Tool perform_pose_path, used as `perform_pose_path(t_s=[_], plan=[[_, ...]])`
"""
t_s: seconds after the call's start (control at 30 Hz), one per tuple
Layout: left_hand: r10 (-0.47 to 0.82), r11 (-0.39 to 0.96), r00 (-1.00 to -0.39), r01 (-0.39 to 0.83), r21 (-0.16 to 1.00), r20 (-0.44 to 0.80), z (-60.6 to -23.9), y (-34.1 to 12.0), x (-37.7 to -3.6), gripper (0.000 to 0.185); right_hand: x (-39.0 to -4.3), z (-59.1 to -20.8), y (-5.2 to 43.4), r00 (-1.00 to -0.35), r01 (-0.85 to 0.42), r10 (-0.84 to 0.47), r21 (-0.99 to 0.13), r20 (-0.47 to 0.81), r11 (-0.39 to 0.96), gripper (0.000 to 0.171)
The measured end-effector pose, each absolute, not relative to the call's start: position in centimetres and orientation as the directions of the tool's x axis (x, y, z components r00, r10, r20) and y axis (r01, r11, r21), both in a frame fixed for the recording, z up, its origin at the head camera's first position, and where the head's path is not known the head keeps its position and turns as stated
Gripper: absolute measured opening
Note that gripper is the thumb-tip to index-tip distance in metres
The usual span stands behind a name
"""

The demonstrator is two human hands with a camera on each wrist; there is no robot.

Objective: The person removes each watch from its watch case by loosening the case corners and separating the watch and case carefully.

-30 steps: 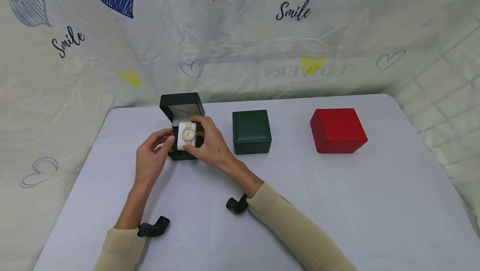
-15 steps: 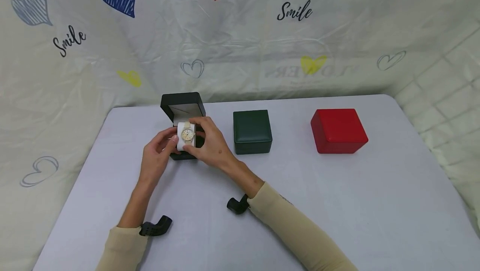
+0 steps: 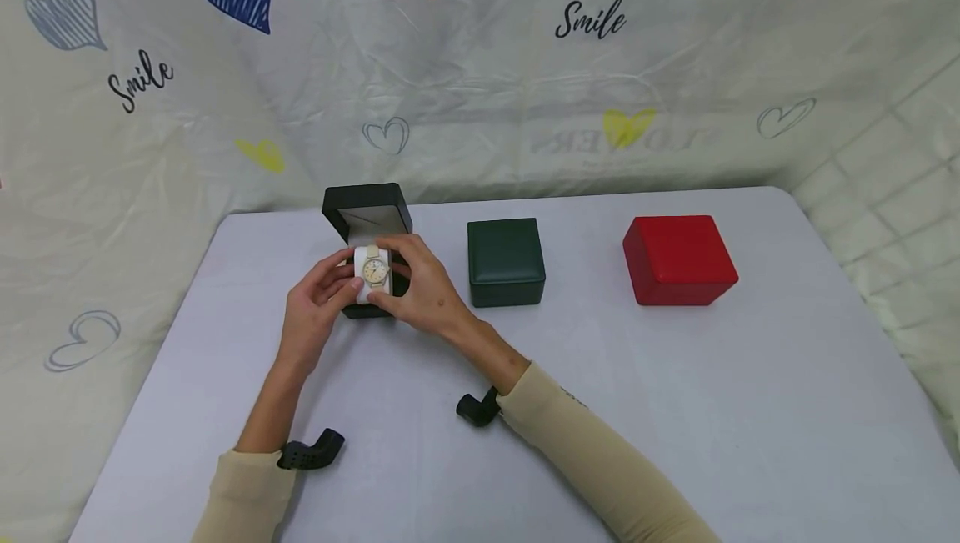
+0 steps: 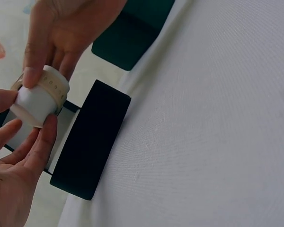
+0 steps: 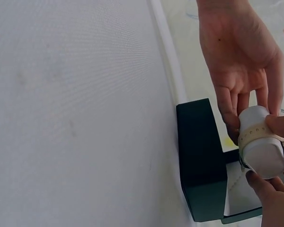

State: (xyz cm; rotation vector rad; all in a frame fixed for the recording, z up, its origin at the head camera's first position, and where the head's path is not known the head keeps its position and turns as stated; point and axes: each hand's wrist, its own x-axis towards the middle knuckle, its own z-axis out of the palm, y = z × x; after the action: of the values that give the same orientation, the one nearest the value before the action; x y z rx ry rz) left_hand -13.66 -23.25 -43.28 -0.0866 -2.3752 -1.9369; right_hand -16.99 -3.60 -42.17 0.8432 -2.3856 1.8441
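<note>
The left grip point(image 3: 315, 305) and right grip point(image 3: 426, 289) pinch the white cushion point(image 4: 34, 105); the wristwatch point(image 3: 375, 271) is strapped around it, between both grips, at the open watch box point(image 3: 362, 196). Apparent step: two-handed cushion handling. The next move likely calls for coordinated finger pressure.

Softly lit, dimmer at the wrists

Evenly lit in the head view, with faint shadow beside the left forearm point(image 3: 272, 405) and mild sheen on the red box point(image 3: 681, 255). Darker in both wrist views, with fine ripples across the table point(image 4: 203, 113) and the open box point(image 4: 92, 142) very dark.
</note>
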Motion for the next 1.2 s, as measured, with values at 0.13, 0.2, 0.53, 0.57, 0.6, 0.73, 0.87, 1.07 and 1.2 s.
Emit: perform_pose_path(t_s=[0.13, 0.2, 0.53, 0.57, 0.6, 0.73, 0.87, 1.07, 1.2], plan=[[-0.012, 0.206, -0.996, 0.082, 0.975, 0.086, -43.26, -23.26, -13.66, 0.053, -17.17, -42.27, -3.46, -0.842, -0.421, -0.428, -0.895, 0.328, 0.144, 0.070], [-0.017, 0.202, -0.996, 0.079, 0.976, 0.084, -43.20, -23.20, -13.64, 0.053, -17.24, -42.33, -3.38, -0.835, -0.425, -0.440, -0.895, 0.330, 0.137, 0.071], [-0.030, 0.197, -0.997, 0.064, 0.978, 0.071, -43.27, -23.18, -13.32, 0.052, -17.27, -42.85, -3.53, -0.813, -0.444, -0.483, -0.883, 0.326, 0.152, 0.075], [-0.029, 0.195, -0.997, 0.064, 0.979, 0.071, -43.25, -23.16, -13.32, 0.052, -17.26, -42.83, -3.53, -0.813, -0.445, -0.483, -0.882, 0.325, 0.154, 0.074], [-0.027, 0.193, -0.997, 0.064, 0.979, 0.071, -43.22, -23.13, -13.32, 0.052, -17.26, -42.80, -3.52, -0.813, -0.447, -0.482, -0.881, 0.326, 0.158, 0.074], [-0.015, 0.188, -0.998, 0.064, 0.980, 0.068, -43.14, -23.05, -13.41, 0.053, -17.33, -42.59, -3.45, -0.814, -0.443, -0.488, -0.881, 0.316, 0.168, 0.075], [-0.013, 0.172, -0.998, 0.051, 0.984, 0.054, -43.25, -23.10, -13.41, 0.054, -17.49, -42.50, -3.42, -0.811, -0.421, -0.506, -0.893, 0.293, 0.159, 0.076], [-0.027, 0.143, -0.997, 0.067, 0.987, 0.072, -43.70, -23.20, -13.43, 0.053, -17.61, -42.56, -3.35, -0.804, -0.416, -0.523, -0.897, 0.285, 0.152, 0.075], [-0.030, 0.107, -0.996, 0.080, 0.991, 0.084, -43.93, -23.27, -13.39, 0.053, -17.51, -42.59, -3.26, -0.799, -0.423, -0.525, -0.894, 0.292, 0.146, 0.075]])
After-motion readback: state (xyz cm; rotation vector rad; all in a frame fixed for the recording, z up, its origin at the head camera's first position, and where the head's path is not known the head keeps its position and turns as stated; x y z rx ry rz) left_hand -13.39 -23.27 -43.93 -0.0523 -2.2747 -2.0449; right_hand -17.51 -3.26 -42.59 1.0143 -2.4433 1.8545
